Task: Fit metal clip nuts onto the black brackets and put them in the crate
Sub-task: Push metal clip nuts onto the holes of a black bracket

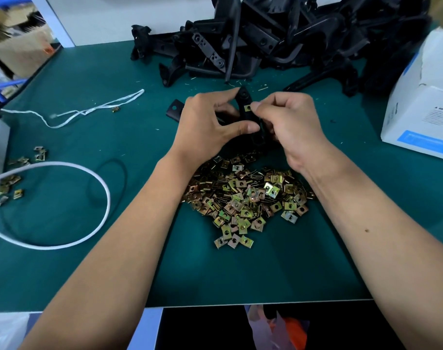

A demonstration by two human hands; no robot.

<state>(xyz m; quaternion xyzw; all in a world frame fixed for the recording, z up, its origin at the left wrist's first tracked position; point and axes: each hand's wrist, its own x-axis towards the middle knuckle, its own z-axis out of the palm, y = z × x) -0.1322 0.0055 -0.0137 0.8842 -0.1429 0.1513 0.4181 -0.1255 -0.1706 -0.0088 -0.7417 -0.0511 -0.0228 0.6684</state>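
The right hand [288, 122] pinches a small clip nut [247, 108] against the black bracket [249, 114], which the left hand [207, 125] grips beside it. Light, stiff, probably slippery: pinch its flat faces. Spare nuts [243, 198] lie just below the wrists.

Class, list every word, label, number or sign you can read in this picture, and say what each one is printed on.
No text here can be read.
White and blue box: a dark heading and small lines of print on its side, too blurred to read.
Cardboard box: an orange mark, too blurred to read.
Clip nuts and black brackets: no print visible.
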